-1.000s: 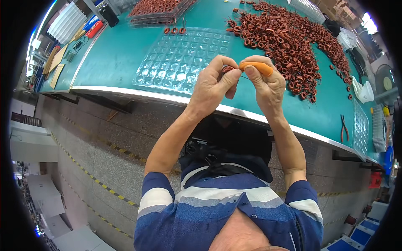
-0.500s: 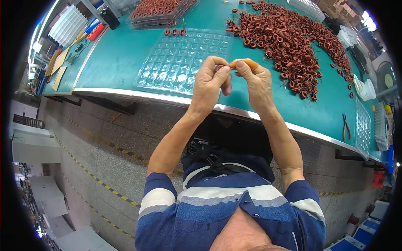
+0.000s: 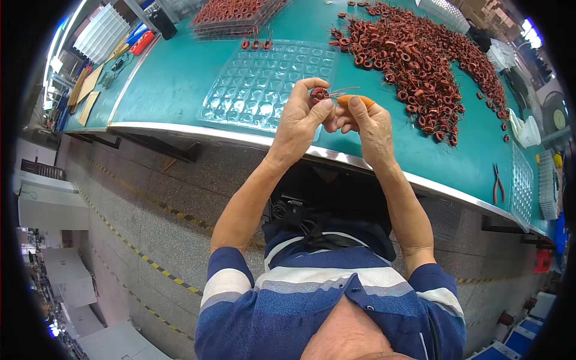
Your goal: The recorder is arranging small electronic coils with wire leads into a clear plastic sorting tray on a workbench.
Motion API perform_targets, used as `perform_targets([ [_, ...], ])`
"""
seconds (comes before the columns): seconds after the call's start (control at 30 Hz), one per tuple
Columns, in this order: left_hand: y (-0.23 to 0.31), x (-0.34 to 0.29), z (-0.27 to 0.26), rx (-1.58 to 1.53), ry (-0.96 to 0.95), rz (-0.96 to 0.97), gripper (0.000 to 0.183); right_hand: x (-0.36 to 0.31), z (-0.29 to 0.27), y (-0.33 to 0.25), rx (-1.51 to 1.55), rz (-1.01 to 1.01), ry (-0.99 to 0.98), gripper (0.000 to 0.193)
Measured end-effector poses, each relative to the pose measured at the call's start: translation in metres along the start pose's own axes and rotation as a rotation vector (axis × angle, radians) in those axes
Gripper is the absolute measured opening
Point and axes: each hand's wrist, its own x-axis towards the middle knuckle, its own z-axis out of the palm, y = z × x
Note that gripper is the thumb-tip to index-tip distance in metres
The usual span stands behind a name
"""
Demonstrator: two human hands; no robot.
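Observation:
Between the thumb and bent index finger of my left hand [image 3: 298, 123] is a ring-shaped coil [image 3: 319, 94] wound in reddish copper wire. Its thin leads point right, toward my right hand [image 3: 373, 126]. That hand is closed, thumb pressed against an orange piece [image 3: 360, 101] that looks like a finger cot over the index finger. The orange tip lies close to the leads; whether it pinches one is hidden. Both hands are above the near edge of a clear plastic tray [image 3: 231, 111] with rows of round pockets. Several similar coils [image 3: 256, 45] lie at its far edge.
A large heap of copper coils [image 3: 414, 72] spreads across the green table [image 3: 162, 90] on the right. Filled trays [image 3: 234, 18] are stacked at the back. Pliers [image 3: 498, 183] lie near the right front edge, beside another clear tray [image 3: 521, 186]. A red box [image 3: 141, 43] stands far left.
My right hand has shifted slightly down and right, its orange tip drawing away from the left thumb. The coil and its leads, mostly covered before, now show plainly.

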Motion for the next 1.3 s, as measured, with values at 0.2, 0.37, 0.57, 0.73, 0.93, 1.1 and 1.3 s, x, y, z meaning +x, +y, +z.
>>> perform_targets([
  [0.2, 0.002, 0.002, 0.006, 0.171, -0.063, 0.026, 0.024, -0.004, 0.003, 0.002, -0.257, -0.181, 0.091, 0.035],
  [0.37, -0.001, -0.005, 0.002, 0.219, 0.018, 0.062, 0.023, -0.017, 0.016, -0.023, -0.129, -0.140, 0.147, 0.033],
  [0.57, -0.004, -0.008, 0.004, 0.129, -0.034, 0.022, 0.023, -0.009, -0.004, -0.015, -0.012, -0.015, 0.087, 0.036],
  [0.73, -0.002, -0.006, -0.010, 0.109, -0.078, -0.157, 0.034, -0.011, 0.001, -0.014, -0.166, -0.093, 0.169, 0.031],
  [0.93, -0.005, -0.010, -0.008, 0.185, -0.159, -0.106, 0.029, -0.009, -0.013, -0.005, 0.018, 0.051, 0.057, 0.028],
  [1.1, -0.009, -0.013, -0.007, -0.060, -0.056, -0.183, 0.020, -0.016, 0.000, -0.002, -0.081, -0.101, 0.076, 0.021],
  [1.3, -0.002, -0.017, -0.009, -0.142, -0.189, -0.270, 0.020, -0.021, -0.006, -0.011, -0.272, -0.189, -0.008, 0.021],
])
